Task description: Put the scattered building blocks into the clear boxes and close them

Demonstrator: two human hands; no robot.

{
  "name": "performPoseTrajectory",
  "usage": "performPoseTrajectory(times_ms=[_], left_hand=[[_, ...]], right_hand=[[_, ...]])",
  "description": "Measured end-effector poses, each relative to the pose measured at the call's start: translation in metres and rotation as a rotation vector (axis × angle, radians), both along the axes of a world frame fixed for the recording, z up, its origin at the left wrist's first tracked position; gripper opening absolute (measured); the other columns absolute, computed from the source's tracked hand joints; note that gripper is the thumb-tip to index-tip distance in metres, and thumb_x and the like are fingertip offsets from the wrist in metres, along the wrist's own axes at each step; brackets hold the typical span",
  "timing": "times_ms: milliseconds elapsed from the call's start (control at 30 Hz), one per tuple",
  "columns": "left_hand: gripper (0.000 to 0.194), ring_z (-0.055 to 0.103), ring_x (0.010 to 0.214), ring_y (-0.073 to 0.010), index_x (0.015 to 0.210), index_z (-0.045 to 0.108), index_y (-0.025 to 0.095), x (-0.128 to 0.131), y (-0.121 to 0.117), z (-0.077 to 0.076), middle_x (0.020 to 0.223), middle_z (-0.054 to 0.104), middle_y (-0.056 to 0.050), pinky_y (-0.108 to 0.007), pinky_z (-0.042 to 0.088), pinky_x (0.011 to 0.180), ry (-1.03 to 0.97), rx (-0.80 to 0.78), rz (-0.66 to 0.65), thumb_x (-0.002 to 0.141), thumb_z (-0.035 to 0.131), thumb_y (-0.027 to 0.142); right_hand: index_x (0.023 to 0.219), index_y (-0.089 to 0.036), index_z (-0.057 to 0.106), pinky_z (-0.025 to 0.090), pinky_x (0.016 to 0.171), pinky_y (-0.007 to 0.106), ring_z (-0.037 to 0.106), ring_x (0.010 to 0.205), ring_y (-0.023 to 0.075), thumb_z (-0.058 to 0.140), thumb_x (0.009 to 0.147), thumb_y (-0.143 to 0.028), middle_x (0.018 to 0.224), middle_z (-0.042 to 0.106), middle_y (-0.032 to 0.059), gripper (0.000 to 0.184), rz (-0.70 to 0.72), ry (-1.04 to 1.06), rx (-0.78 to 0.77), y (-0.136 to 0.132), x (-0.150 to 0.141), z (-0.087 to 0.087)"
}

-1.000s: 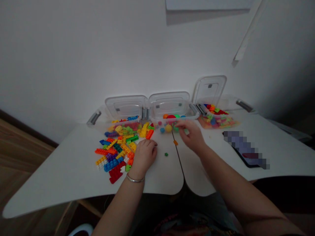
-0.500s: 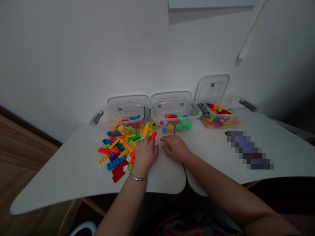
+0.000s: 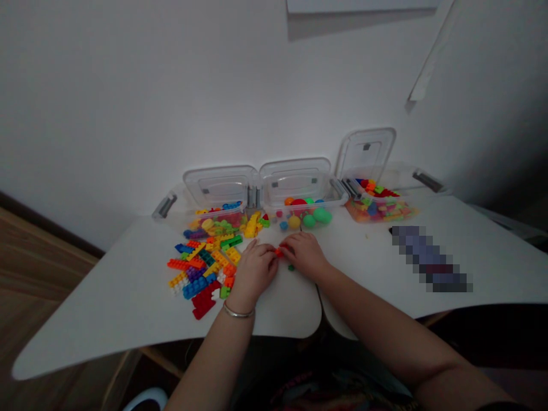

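My left hand (image 3: 257, 265), with a silver bracelet at the wrist, is closed on a small orange-red toy brick (image 3: 278, 252). From the other side, the fingers of my right hand (image 3: 305, 254) pinch the same brick, which is mostly hidden between the fingertips. A small dark green piece (image 3: 291, 267) lies on the table just below my right fingers. To the left of my left hand spreads a pile of colourful building bricks (image 3: 199, 265), among them a flat red one (image 3: 204, 302) near the front.
Three clear plastic boxes stand along the wall with lids up: the left box (image 3: 222, 220) holds bricks, the middle box (image 3: 314, 208) balls and rounded pieces, the right box (image 3: 379, 208) more small pieces. A blurred-out object (image 3: 428, 257) lies at the right on the white table (image 3: 107, 308).
My left hand has brought the orange-red brick toward my right hand, whose fingers have closed on it. The dark green piece now shows below my right hand. The view has shifted slightly.
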State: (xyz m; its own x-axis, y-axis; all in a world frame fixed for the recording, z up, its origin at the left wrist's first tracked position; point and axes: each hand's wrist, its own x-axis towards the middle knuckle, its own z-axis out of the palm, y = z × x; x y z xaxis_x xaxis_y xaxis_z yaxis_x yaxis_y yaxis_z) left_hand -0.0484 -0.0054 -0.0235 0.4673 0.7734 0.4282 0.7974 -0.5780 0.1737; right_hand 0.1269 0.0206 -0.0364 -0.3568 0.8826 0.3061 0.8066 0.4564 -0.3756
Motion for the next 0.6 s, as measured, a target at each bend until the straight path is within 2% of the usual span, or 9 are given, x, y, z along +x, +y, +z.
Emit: performPoseTrajectory(times_ms=[100,167,300,400,500,600], left_hand=[[0.014,0.061,0.091,-0.0223,0.079,0.07,0.019,0.0,0.0,0.0,0.094,0.068,-0.007,-0.042,0.05,0.093,0.014,0.015,0.004,0.083,0.057,0.017],[0.01,0.06,0.093,-0.0239,0.079,0.069,0.018,0.0,-0.001,0.0,0.096,0.066,-0.009,-0.04,0.051,0.087,0.013,0.023,0.026,0.081,0.059,0.017],[0.009,0.059,0.094,-0.0244,0.082,0.066,0.019,-0.001,-0.001,0.0,0.101,0.065,-0.009,-0.04,0.049,0.087,-0.012,0.012,0.086,0.08,0.058,0.017],[0.01,0.06,0.093,-0.0244,0.084,0.065,0.019,-0.002,0.0,0.001,0.1,0.065,-0.009,-0.04,0.049,0.086,-0.011,-0.012,0.108,0.081,0.056,0.016],[0.012,0.059,0.093,-0.0247,0.087,0.063,0.018,-0.002,0.0,0.0,0.098,0.065,-0.009,-0.04,0.049,0.085,-0.012,-0.022,0.129,0.08,0.055,0.014],[0.014,0.059,0.095,-0.0262,0.09,0.062,0.017,-0.002,0.0,-0.001,0.099,0.064,-0.01,-0.042,0.049,0.087,0.0,-0.038,0.164,0.079,0.055,0.013]], right_hand=[[0.094,-0.019,0.069,0.04,0.088,0.038,0.061,0.097,0.023,0.062,0.088,-0.036,0.097,0.072,0.0062,0.02,0.016,0.005,-0.011,0.0,0.001,-0.001],[0.095,-0.019,0.068,0.041,0.086,0.037,0.061,0.094,0.023,0.066,0.085,-0.037,0.093,0.071,0.0059,0.021,0.025,0.01,-0.018,0.0,0.002,-0.002],[0.093,-0.019,0.066,0.042,0.085,0.037,0.061,0.092,0.0232,0.069,0.083,-0.032,0.09,0.07,0.0055,0.017,0.042,0.005,-0.01,0.0,0.004,-0.006],[0.099,-0.02,0.066,0.044,0.087,0.037,0.062,0.095,0.0229,0.066,0.083,-0.025,0.097,0.071,0.0065,0.016,0.059,0.062,0.015,0.001,0.004,-0.007],[0.104,-0.02,0.065,0.045,0.091,0.038,0.061,0.1,0.0228,0.06,0.085,-0.018,0.105,0.069,0.0087,0.019,0.057,0.182,0.12,0.001,0.01,0.0],[0.104,-0.022,0.064,0.046,0.093,0.041,0.061,0.101,0.0236,0.055,0.087,-0.019,0.105,0.069,0.0088,0.02,-0.009,0.329,0.34,-0.001,0.027,0.017]])
